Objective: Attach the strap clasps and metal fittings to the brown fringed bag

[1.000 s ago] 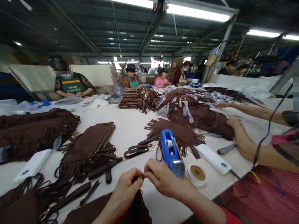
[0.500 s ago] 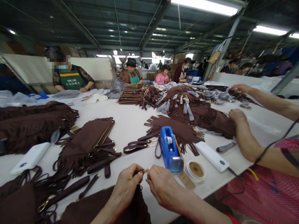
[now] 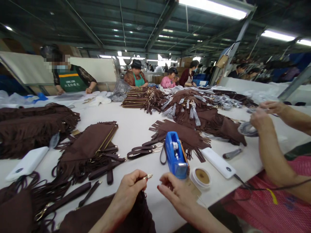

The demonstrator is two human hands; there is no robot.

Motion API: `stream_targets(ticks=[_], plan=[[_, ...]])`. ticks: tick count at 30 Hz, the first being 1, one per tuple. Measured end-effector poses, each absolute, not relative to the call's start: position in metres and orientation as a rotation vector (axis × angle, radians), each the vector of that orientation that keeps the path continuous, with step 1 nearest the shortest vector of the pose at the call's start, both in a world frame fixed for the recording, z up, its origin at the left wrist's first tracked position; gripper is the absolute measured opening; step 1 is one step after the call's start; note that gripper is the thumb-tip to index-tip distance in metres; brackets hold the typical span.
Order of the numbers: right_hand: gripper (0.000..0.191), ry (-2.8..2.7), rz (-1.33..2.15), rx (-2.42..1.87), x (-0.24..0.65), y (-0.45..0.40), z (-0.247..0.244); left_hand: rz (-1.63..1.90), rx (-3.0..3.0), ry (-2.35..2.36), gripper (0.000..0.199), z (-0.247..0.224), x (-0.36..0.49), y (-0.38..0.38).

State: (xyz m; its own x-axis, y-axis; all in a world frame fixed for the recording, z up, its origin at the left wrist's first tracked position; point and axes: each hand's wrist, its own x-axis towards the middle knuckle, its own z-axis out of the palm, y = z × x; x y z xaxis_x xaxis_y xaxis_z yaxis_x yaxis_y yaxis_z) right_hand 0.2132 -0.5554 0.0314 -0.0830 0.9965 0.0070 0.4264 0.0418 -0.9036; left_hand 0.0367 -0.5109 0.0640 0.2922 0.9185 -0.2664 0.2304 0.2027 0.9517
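In the head view my left hand [image 3: 132,186] is closed, thumb against forefinger, on a small gold-coloured metal zipper end [image 3: 147,176] with a pale tip. Beneath that hand lies a dark brown fringed bag [image 3: 97,212], partly covered by my forearm. My right hand [image 3: 173,191] is a short way to the right, thumb and fingers apart, with nothing visible between them. Just beyond it stands a blue tape dispenser [image 3: 173,155]. A round white tub [image 3: 202,178] of brownish paste sits to the right of the dispenser, on the table [image 3: 136,124].
Brown fringed bags [image 3: 85,144] lie left, with more piled behind [image 3: 143,98]. Short straps with clips [image 3: 143,151] lie mid-table. White power banks [image 3: 218,162] rest at both sides. A co-worker's hands [image 3: 262,116] hold plastic-wrapped material at right. Other people work across the table.
My right hand has moved off the zipper end to the right, and its fingers have opened. My left hand keeps its hold. The co-worker's hands at right have shifted and now hold plastic-wrapped material.
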Motion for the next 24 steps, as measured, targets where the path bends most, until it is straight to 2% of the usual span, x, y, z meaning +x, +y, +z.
stream_targets(ticks=[5,12,17,20,24], plan=[[0.036,-1.171,1.324,-1.161,0.179,-0.536,0.04,0.722,1.395,1.209,0.021,0.061,0.038,-0.516],[0.032,-0.918,1.502,-1.05,0.176,-0.539,0.035,0.729,1.445,1.223,0.017,0.058,0.037,-0.516],[0.03,-0.878,1.502,-1.128,0.187,-0.546,0.02,0.747,1.506,1.251,0.014,0.047,0.046,-0.521],[0.035,-0.831,1.506,-1.19,0.189,-0.542,0.014,0.767,1.562,1.304,0.016,0.038,0.056,-0.524],[0.039,-1.026,1.407,-1.311,0.186,-0.538,0.014,0.788,1.748,1.34,0.016,0.024,0.058,-0.533]])
